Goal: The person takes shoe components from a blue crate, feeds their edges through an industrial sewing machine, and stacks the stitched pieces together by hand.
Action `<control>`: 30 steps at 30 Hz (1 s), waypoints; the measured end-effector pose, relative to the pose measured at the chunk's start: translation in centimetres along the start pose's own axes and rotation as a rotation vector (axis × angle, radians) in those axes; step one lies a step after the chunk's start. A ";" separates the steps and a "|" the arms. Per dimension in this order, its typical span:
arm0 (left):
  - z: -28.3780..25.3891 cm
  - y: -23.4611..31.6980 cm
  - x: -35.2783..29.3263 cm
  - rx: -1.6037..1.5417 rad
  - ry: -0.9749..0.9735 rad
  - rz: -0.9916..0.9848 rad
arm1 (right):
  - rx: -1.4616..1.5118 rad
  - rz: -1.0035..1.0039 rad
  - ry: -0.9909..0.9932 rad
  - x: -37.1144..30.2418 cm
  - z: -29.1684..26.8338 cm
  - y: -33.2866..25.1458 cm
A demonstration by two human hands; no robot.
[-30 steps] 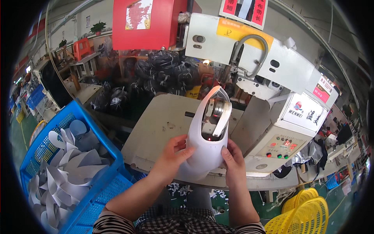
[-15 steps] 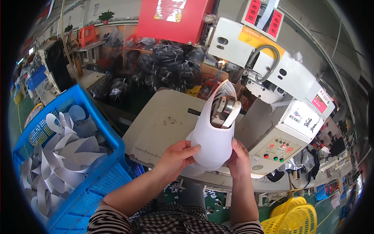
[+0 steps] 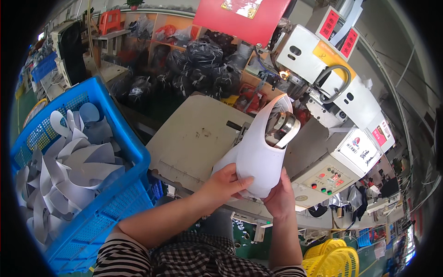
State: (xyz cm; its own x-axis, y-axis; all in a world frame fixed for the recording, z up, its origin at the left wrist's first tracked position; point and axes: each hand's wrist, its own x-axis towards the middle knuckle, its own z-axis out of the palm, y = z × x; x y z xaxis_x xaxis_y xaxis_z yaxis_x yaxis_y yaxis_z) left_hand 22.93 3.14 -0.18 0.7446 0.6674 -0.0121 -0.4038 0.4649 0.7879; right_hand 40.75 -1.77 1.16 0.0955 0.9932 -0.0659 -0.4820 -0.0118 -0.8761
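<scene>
Close to our chest, our left hand point(image 3: 227, 181) wraps its fingers around the lower edge of a white moulded fabric piece point(image 3: 255, 156), thumb across its front. Our right hand point(image 3: 279, 196) cups the same piece from beneath, fingers tucked behind it. We hold the piece upright above the beige work table point(image 3: 194, 138), its looped top hooked over a shiny metal roller point(image 3: 282, 129) on the white machine point(image 3: 344, 111). On our left, a blue crate point(image 3: 122, 138) holds many more white pieces point(image 3: 69, 159). Beyond the table lie black bags point(image 3: 203, 62).
</scene>
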 end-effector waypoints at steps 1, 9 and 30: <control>-1.0 -0.4 0.1 0.352 0.071 0.099 | -0.005 0.008 0.002 -0.2 0.1 0.2; -2.1 -1.8 -0.7 -0.248 0.131 0.009 | 0.160 0.062 -0.074 -1.3 1.1 1.8; -2.5 1.7 5.2 -0.236 0.030 0.059 | 0.126 -0.206 -0.052 4.9 -2.2 -1.1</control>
State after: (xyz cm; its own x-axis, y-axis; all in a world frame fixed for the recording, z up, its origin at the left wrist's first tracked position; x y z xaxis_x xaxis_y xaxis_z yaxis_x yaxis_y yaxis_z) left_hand 24.75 8.87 -0.41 0.7013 0.7128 0.0085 -0.5617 0.5451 0.6224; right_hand 43.62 2.88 0.73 0.1592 0.9779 0.1356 -0.5624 0.2027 -0.8017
